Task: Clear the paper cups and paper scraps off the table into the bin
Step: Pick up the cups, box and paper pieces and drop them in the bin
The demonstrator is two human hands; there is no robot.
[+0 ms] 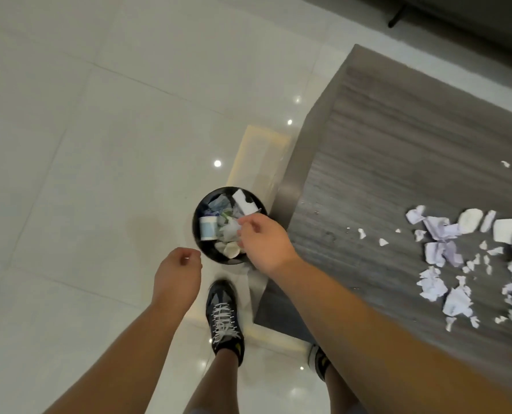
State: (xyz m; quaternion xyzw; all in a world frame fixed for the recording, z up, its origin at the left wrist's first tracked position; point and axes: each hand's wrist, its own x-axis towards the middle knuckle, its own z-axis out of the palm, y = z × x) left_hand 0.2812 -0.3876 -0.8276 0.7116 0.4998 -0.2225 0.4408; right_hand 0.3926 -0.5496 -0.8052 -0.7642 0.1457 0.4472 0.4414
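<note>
Grey wood-grain table (pixel 398 150) carries torn, crumpled white paper scraps (pixel 446 249) toward its right edge. A round black bin (pixel 195 228) on glossy pale floor tiles (pixel 84 144) holds paper cups (pixel 208 228) and wads. The right hand (pixel 263 240) hovers over it, fingers loosely curled, holding nothing; the left hand (pixel 177 274) hangs relaxed beside it.

One bin (pixel 197 234), one table (pixel 383 162), two hands, two shoes — scraps (pixel 437 249) too many to count.

Both hands reach forward on bare arms; left (pixel 177 273) loosely curled; right (pixel 262 240) fingers relaxed, empty.
</note>
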